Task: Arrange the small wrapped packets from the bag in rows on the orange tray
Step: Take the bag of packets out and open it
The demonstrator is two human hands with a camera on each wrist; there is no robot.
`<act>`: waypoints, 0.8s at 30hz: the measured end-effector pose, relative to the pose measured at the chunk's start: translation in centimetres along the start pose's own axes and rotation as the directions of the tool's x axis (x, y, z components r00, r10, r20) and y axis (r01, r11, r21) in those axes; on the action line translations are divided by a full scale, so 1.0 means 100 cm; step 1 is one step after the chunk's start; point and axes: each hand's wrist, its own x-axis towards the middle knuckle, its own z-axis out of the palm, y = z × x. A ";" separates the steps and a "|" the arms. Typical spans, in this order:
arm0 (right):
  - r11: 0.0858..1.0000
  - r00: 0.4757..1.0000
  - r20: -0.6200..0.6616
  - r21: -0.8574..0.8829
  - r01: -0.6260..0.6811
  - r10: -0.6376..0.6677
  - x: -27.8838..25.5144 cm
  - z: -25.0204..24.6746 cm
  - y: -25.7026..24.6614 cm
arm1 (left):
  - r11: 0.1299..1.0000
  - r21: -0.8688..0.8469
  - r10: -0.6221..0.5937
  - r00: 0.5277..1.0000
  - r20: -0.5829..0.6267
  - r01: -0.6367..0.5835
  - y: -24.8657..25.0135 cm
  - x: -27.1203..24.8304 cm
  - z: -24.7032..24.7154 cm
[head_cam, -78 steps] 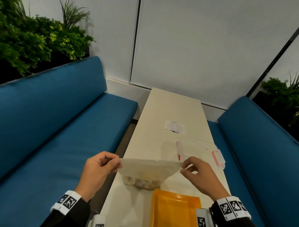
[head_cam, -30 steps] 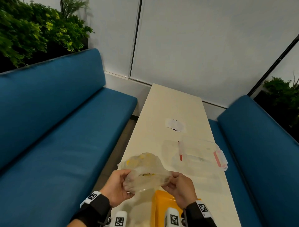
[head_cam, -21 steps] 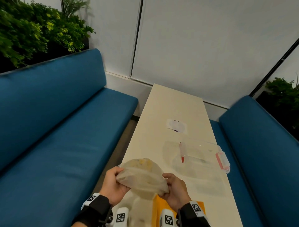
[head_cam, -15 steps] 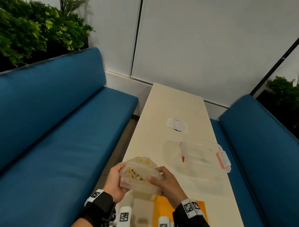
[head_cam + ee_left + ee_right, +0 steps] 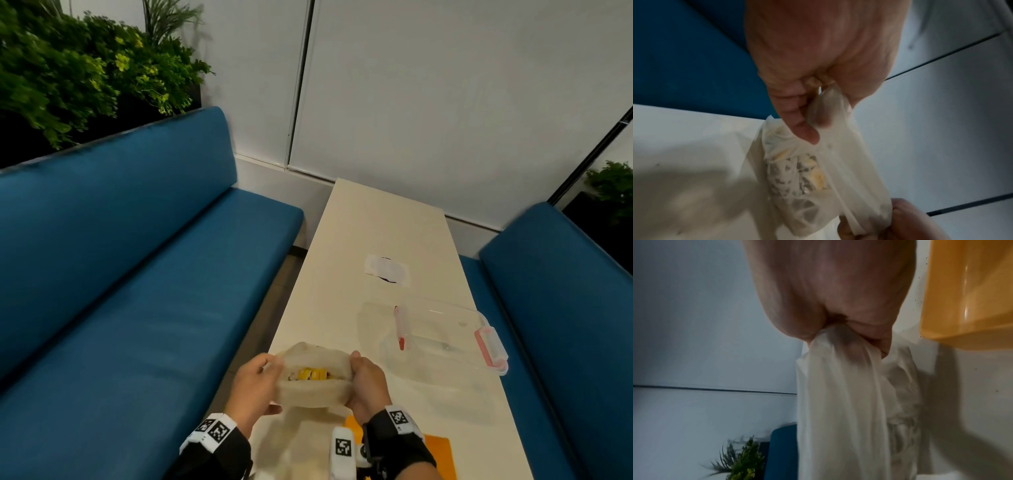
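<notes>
A thin translucent white bag hangs above the near end of the table, its mouth pulled open towards me. Yellow wrapped packets show inside it, and their patterned wrappers show through the film. My left hand grips the bag's left edge; my right hand grips the right edge. Both pinch the film between thumb and fingers. The orange tray lies just below and right of my right wrist, mostly hidden; its corner looks empty.
A clear lidded box with pink clips and a red-tipped pen on it sits on the table's right side. A white wrapped item lies farther back. Blue benches flank the narrow table.
The bag was first held stretched flat between the hands, then bunched and turned; now its mouth is spread open facing me with yellow packets showing. Both hands have drawn closer to me.
</notes>
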 end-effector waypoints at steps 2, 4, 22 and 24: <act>0.995 0.999 0.009 -0.091 0.051 -0.050 -0.007 0.002 -0.002 | 0.990 0.113 0.100 0.990 -0.099 -0.088 0.003 0.002 -0.005; 0.976 0.992 0.057 -0.178 0.123 -0.114 -0.020 0.002 -0.009 | 0.905 0.258 0.399 0.884 -0.243 -0.338 0.011 -0.002 -0.012; 0.555 0.778 0.118 -0.636 0.536 -0.617 -0.050 -0.011 -0.036 | 0.346 0.835 0.208 0.903 0.376 -0.428 0.021 0.013 0.038; 0.544 0.782 0.115 -0.657 0.523 -0.613 -0.052 -0.013 -0.038 | 0.271 0.832 0.189 0.875 0.446 -0.484 0.023 0.016 0.044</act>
